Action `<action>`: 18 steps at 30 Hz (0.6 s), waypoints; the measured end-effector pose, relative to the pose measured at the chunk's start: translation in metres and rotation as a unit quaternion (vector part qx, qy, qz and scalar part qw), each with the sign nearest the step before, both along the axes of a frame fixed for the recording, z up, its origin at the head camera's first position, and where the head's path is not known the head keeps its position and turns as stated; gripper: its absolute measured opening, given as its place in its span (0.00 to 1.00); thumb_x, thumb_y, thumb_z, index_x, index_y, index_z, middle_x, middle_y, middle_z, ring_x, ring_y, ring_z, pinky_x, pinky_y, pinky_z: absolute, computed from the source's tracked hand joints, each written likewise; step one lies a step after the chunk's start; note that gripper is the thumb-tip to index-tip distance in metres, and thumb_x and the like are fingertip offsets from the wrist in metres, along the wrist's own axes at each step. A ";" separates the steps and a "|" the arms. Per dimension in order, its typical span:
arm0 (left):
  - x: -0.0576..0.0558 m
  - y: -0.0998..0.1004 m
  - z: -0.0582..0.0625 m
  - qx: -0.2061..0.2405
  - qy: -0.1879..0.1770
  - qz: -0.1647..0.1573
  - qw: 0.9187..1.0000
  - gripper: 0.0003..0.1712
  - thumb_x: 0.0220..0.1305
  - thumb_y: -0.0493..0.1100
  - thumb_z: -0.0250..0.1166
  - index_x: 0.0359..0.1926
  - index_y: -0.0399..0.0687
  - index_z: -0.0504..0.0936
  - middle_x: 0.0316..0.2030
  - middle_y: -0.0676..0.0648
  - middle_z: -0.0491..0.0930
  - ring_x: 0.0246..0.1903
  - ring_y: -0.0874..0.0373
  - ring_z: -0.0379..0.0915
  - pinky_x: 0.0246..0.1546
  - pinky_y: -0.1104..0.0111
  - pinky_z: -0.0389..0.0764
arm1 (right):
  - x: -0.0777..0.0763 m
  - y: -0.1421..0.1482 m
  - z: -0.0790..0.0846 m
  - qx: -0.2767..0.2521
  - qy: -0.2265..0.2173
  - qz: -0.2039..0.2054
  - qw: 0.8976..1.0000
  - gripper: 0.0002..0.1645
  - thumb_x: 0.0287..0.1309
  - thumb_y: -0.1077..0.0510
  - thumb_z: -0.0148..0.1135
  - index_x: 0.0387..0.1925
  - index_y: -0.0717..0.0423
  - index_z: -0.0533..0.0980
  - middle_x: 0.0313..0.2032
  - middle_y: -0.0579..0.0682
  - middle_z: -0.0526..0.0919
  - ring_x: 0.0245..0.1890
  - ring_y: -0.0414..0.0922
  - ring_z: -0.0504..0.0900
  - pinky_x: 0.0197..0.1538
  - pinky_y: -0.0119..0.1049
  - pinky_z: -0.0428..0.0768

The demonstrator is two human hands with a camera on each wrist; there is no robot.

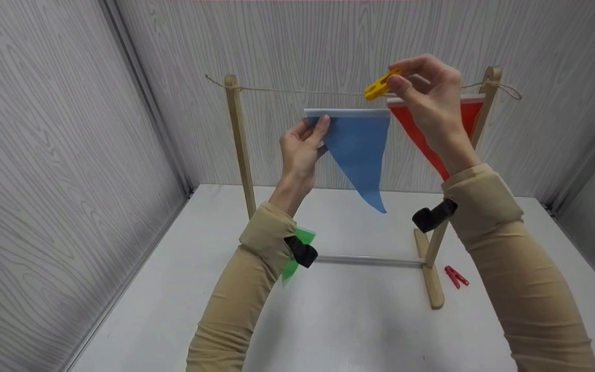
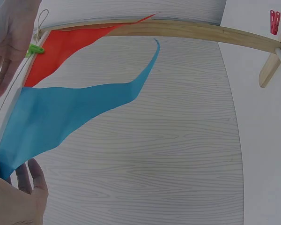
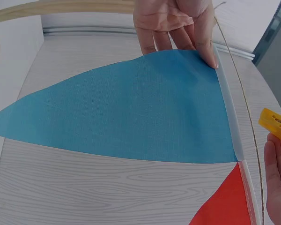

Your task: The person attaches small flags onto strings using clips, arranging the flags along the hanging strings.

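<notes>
My left hand (image 1: 300,150) pinches a blue triangular pennant (image 1: 362,144) near its upper left corner, thumb in front. The pennant's white top band sits just below the string (image 1: 297,92), and its tip hangs down. Between thumb and fingers my right hand (image 1: 432,93) holds a yellow clothespin (image 1: 379,87), which overlaps the string in the head view. A red pennant (image 1: 470,116) hangs at the string's right end, partly behind my right hand. In the left wrist view a green clothespin (image 2: 36,49) grips the string at the red pennant's band.
The string runs between a left wooden post (image 1: 239,139) and a right wooden post (image 1: 489,98). A pale bar (image 1: 370,260) joins the stand low down. A red clothespin (image 1: 455,277) lies right of the wooden foot (image 1: 434,292). Green pennant cloth (image 1: 305,235) shows behind my left sleeve.
</notes>
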State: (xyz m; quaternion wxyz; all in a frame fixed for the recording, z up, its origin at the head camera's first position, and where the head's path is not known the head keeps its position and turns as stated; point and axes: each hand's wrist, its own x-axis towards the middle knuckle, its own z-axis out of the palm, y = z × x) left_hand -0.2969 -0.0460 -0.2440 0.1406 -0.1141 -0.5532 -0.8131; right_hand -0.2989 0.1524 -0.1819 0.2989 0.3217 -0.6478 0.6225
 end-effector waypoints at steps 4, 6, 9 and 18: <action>-0.002 0.000 0.006 0.001 -0.008 -0.002 1.000 0.21 0.70 0.39 0.63 0.60 0.32 0.78 0.59 0.36 0.81 0.62 0.49 0.78 0.65 0.47 0.75 | -0.001 -0.002 0.005 0.021 0.001 -0.024 0.999 0.07 0.64 0.65 0.64 0.42 0.64 0.82 0.39 0.44 0.84 0.44 0.39 0.88 0.54 0.27 0.83; -0.003 0.000 0.008 0.000 -0.013 -0.001 1.000 0.20 0.70 0.39 0.63 0.59 0.32 0.78 0.59 0.36 0.81 0.61 0.49 0.79 0.65 0.47 0.75 | -0.003 -0.003 0.006 0.039 0.005 -0.041 0.998 0.06 0.65 0.65 0.63 0.41 0.65 0.82 0.39 0.42 0.84 0.44 0.37 0.88 0.54 0.28 0.83; -0.005 -0.001 0.010 -0.003 -0.017 0.003 1.000 0.20 0.70 0.39 0.63 0.58 0.32 0.79 0.56 0.35 0.82 0.59 0.49 0.80 0.64 0.48 0.76 | -0.007 -0.005 0.007 0.060 0.013 -0.061 0.996 0.09 0.66 0.64 0.63 0.41 0.70 0.81 0.37 0.41 0.84 0.42 0.35 0.88 0.53 0.27 0.84; -0.005 -0.001 0.014 -0.006 -0.014 0.003 1.000 0.22 0.71 0.39 0.62 0.62 0.33 0.76 0.59 0.36 0.80 0.61 0.50 0.78 0.65 0.46 0.75 | -0.012 -0.013 0.013 0.085 0.040 -0.087 0.992 0.10 0.64 0.66 0.64 0.41 0.73 0.81 0.34 0.36 0.84 0.37 0.30 0.85 0.50 0.26 0.83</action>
